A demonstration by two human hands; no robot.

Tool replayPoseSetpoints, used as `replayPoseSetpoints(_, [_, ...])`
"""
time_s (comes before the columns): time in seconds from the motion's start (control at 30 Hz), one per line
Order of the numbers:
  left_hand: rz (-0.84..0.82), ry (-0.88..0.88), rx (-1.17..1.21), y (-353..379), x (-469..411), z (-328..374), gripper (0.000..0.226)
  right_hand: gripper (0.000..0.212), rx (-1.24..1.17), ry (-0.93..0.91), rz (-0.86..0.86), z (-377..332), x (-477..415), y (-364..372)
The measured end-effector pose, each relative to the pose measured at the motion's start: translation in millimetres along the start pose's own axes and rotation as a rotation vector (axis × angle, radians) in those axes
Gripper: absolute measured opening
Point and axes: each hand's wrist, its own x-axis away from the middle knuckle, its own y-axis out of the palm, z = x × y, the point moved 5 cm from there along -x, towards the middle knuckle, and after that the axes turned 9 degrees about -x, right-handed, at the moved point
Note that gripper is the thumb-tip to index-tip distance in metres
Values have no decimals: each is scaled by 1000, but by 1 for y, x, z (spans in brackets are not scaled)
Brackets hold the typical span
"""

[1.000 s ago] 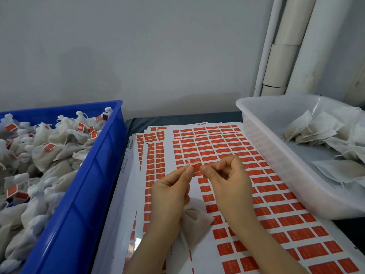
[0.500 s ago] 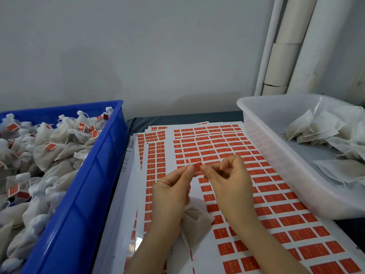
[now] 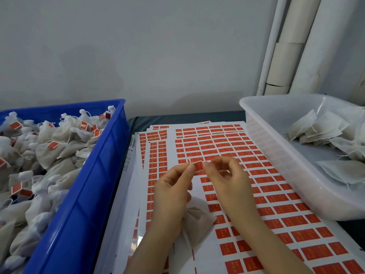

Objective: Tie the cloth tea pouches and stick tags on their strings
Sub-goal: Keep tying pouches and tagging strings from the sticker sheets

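A small red tag sticker (image 3: pixel 198 166) is held up between both hands above the sticker sheets (image 3: pixel 262 194). My left hand (image 3: pixel 171 192) pinches its left end and my right hand (image 3: pixel 229 182) pinches its right end. A tied cloth tea pouch (image 3: pixel 196 222) hangs below my left hand, partly hidden behind the palm; its string is too thin to make out. The sheets carry rows of red tags, with several bare spots near the hands.
A blue crate (image 3: pixel 83 194) on the left is heaped with tied, tagged pouches (image 3: pixel 51 147). A clear plastic tub (image 3: pixel 276 155) on the right holds flat untied pouches (image 3: pixel 320 129). White pipes (image 3: pixel 292 46) run up the wall behind it.
The red tag between my fingertips shows more of its face now. My right fingers have lifted and spread a little. The pouch and both arms stay where they were.
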Motion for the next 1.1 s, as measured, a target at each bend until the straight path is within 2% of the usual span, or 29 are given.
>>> replayPoseSetpoints(0.13, [-4,39,-14,1,0,-1,19,21,-23,28,-92,0,-1,3])
replayPoseSetpoints(0.27, [22,40,-27,0,-1,-2,22,13,-18,-4,-104,-1,0,4])
replayPoseSetpoints(0.37, [29,23,-8,-1,-3,-3,13,12,-20,-13,-104,-1,0,3])
replayPoseSetpoints(0.47, [38,40,-2,-2,-3,-3,18,12,-25,-24,-113,-2,0,4])
replayPoseSetpoints(0.57, [38,70,-41,-3,-4,-2,4,13,-40,-38,-136,-3,1,6])
replayPoseSetpoints(0.67, [53,132,-149,-1,-5,-5,7,2,-19,-74,-142,-4,3,6])
replayPoseSetpoints(0.77, [84,196,-306,1,-5,-7,18,6,37,-141,-173,-3,7,10])
replayPoseSetpoints(0.9, [116,244,-384,-1,-4,-9,25,15,67,-212,-193,-5,9,13])
replayPoseSetpoints(1.03, [112,197,-294,-5,-9,-6,16,3,-5,-109,-204,-3,6,13])
replayPoseSetpoints(1.1, [100,136,-160,-8,-9,-3,4,27,19,-20,-262,1,4,15])
